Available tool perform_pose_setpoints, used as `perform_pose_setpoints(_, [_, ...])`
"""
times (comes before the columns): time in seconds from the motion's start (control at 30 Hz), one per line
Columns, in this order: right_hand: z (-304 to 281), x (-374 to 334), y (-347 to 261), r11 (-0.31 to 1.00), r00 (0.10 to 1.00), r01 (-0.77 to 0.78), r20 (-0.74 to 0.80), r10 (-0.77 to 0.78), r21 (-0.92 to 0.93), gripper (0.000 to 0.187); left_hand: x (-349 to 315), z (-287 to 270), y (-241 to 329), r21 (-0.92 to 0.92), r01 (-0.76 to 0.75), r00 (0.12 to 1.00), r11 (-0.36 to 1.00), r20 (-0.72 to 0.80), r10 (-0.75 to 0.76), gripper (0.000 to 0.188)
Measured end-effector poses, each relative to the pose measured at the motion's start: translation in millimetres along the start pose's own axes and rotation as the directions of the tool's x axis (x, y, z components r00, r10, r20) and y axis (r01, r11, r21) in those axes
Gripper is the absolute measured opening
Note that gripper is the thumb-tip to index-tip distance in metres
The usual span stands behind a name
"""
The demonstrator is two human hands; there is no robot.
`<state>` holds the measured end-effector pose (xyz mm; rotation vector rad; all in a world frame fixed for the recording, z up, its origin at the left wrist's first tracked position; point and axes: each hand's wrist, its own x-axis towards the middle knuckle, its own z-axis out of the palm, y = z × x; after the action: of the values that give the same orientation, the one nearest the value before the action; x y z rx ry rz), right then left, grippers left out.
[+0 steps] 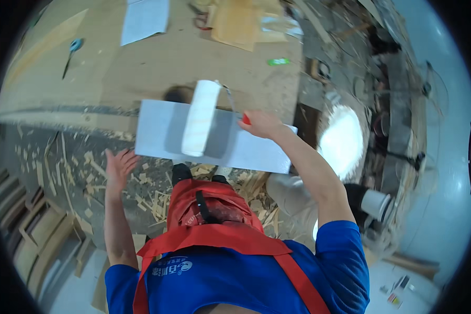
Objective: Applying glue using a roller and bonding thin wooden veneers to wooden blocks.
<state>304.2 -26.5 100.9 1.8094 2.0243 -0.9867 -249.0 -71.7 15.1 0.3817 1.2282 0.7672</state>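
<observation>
My right hand (264, 124) is closed round the red handle of a paint roller (200, 118). The roller's long white sleeve is held over the middle of a white rectangular board (261, 149). I cannot tell whether sleeve and board touch. The board lies along the near edge of the brown worktable (115, 73) and sticks out past it towards me. My left hand (121, 166) is open, fingers spread, just off the board's left end, with nothing in it.
A container of white stuff (343, 138) stands right of the table. On the table lie blue-handled scissors (72, 52), red-handled scissors (201, 22), a green item (278, 62), a white sheet (145, 21) and yellowish sheets (235, 26). Wood scraps litter the floor; wooden frames (42, 225) stand left.
</observation>
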Motion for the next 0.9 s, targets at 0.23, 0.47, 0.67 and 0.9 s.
perform_pose_setpoints(0.23, [82,-215,146,0.848,0.852,-0.449,-0.148,0.501,0.283,0.044,-1,-1,7,0.091,0.001,1.000,0.996,0.008,-0.002,0.104])
perform_pose_setpoints(0.47, [147,-215,76,0.609,0.696,-0.354,-0.235,0.678,0.709,0.044,-1,8,15,0.141,0.069,0.995,0.988,-0.086,-0.057,0.101])
perform_pose_setpoints(0.67, [238,-283,45,0.467,0.609,-0.438,-0.128,0.783,0.768,0.045,9,12,14,0.147,0.091,0.979,0.985,-0.194,-0.062,0.099])
perform_pose_setpoints(0.9, [248,-352,57,0.298,0.468,-0.309,-0.128,0.874,0.903,0.046,23,-7,-1,0.157,-0.024,0.956,0.987,-0.286,0.069,0.099])
